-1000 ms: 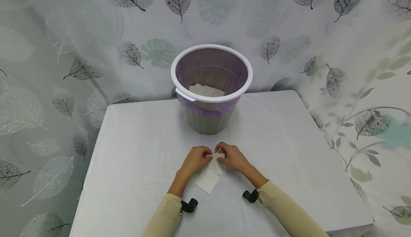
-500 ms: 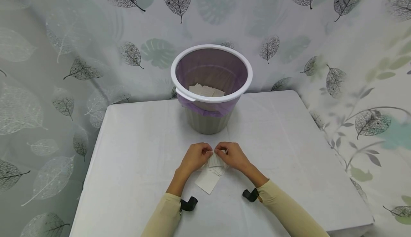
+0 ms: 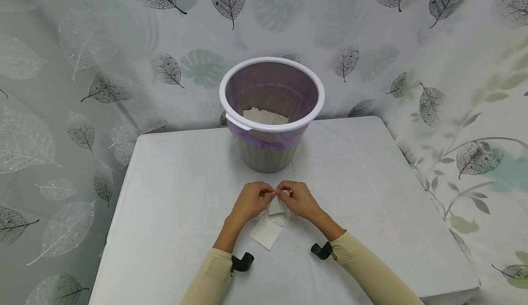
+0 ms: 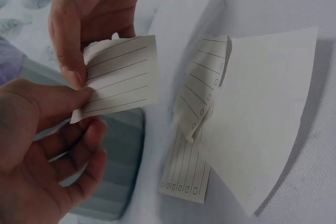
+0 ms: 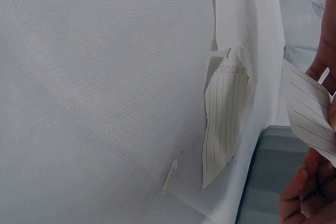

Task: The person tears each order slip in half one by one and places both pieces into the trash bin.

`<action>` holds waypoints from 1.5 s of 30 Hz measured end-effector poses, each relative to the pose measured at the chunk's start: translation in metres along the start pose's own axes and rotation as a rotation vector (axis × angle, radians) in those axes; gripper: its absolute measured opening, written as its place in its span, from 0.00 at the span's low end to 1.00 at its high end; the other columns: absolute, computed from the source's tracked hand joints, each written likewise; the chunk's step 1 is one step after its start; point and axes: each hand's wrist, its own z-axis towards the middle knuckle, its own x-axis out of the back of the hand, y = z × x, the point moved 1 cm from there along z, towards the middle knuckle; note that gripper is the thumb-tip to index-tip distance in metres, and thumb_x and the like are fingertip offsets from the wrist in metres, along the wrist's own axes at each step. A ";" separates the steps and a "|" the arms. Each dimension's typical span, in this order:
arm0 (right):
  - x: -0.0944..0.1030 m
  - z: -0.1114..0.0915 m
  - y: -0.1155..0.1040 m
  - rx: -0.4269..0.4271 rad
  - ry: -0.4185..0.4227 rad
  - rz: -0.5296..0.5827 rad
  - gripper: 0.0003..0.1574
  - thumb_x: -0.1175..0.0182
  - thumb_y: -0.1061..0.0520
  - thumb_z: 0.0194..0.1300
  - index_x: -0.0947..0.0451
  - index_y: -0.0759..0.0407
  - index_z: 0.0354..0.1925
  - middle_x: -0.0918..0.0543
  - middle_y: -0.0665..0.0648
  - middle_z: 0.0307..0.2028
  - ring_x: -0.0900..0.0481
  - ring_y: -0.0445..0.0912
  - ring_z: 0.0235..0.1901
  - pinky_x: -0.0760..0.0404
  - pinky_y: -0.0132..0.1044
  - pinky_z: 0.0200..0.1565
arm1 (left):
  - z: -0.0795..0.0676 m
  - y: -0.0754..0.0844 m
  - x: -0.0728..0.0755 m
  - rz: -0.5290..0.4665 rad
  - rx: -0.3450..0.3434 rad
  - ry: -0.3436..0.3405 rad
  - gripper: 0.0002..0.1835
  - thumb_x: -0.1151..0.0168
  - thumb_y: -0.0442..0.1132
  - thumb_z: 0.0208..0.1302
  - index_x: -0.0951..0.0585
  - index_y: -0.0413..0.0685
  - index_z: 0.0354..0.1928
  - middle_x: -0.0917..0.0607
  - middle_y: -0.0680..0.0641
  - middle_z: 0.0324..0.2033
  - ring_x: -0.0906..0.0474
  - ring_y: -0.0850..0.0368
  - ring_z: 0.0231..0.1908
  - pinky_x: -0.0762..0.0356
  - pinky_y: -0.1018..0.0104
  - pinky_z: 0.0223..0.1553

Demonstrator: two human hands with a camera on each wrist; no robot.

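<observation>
Both hands meet over the table, just in front of the bin. Thumb and fingers of the left hand (image 3: 250,202) pinch a small lined piece of paper (image 4: 122,74) at its edge. The right hand (image 3: 302,200) pinches the same piece right beside, with the fingertips of both hands almost together. One side of that piece looks ragged. Below it on the cloth lie a torn lined scrap (image 5: 226,114), another lined strip (image 4: 184,174) and a larger blank piece of paper (image 3: 266,233), partly overlapping in the left wrist view.
A grey bin with a white rim (image 3: 320,96) and purple liner (image 3: 284,145) stands at the table's back, with paper pieces (image 3: 266,116) inside. A tiny paper shred (image 5: 169,176) lies on the white tablecloth (image 3: 181,195). Leaf-patterned curtains (image 3: 198,30) surround the table.
Both hands have risen slightly and drawn closer together. The pinched paper, seen nearly edge-on a second ago, now shows its lined face. Over the last half second little has moved.
</observation>
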 end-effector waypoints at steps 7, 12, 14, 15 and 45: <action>0.003 0.001 -0.004 -0.021 0.005 0.016 0.07 0.35 0.63 0.71 0.13 0.56 0.36 0.13 0.46 0.34 0.24 0.41 0.29 0.25 0.35 0.30 | 0.000 -0.001 0.000 -0.032 -0.070 0.069 0.02 0.28 0.32 0.65 0.08 0.43 0.36 0.13 0.52 0.29 0.21 0.60 0.28 0.22 0.64 0.32; 0.003 0.002 -0.002 -0.045 0.013 0.034 0.07 0.36 0.63 0.71 0.12 0.55 0.36 0.13 0.45 0.34 0.24 0.42 0.30 0.25 0.35 0.31 | 0.000 0.001 0.001 -0.047 -0.087 0.091 0.02 0.28 0.32 0.65 0.08 0.42 0.36 0.13 0.52 0.29 0.21 0.61 0.28 0.22 0.65 0.31; 0.003 0.002 -0.002 -0.050 0.016 0.042 0.07 0.36 0.63 0.71 0.12 0.55 0.36 0.13 0.46 0.34 0.24 0.42 0.29 0.25 0.35 0.30 | 0.001 0.001 0.001 -0.051 -0.087 0.091 0.02 0.28 0.32 0.65 0.08 0.42 0.37 0.13 0.52 0.29 0.21 0.61 0.28 0.22 0.65 0.31; 0.004 0.002 -0.002 -0.053 0.017 0.046 0.07 0.36 0.63 0.71 0.12 0.56 0.36 0.13 0.46 0.34 0.24 0.41 0.29 0.25 0.34 0.30 | 0.001 0.001 0.001 -0.051 -0.087 0.090 0.02 0.28 0.32 0.65 0.08 0.42 0.37 0.13 0.52 0.29 0.21 0.61 0.28 0.22 0.65 0.31; 0.000 0.004 0.001 -0.106 0.029 0.091 0.07 0.37 0.62 0.73 0.13 0.57 0.37 0.16 0.48 0.30 0.35 0.38 0.18 0.33 0.33 0.23 | 0.001 0.001 0.000 -0.016 -0.073 0.088 0.03 0.28 0.33 0.67 0.09 0.41 0.37 0.14 0.52 0.29 0.21 0.60 0.28 0.21 0.64 0.31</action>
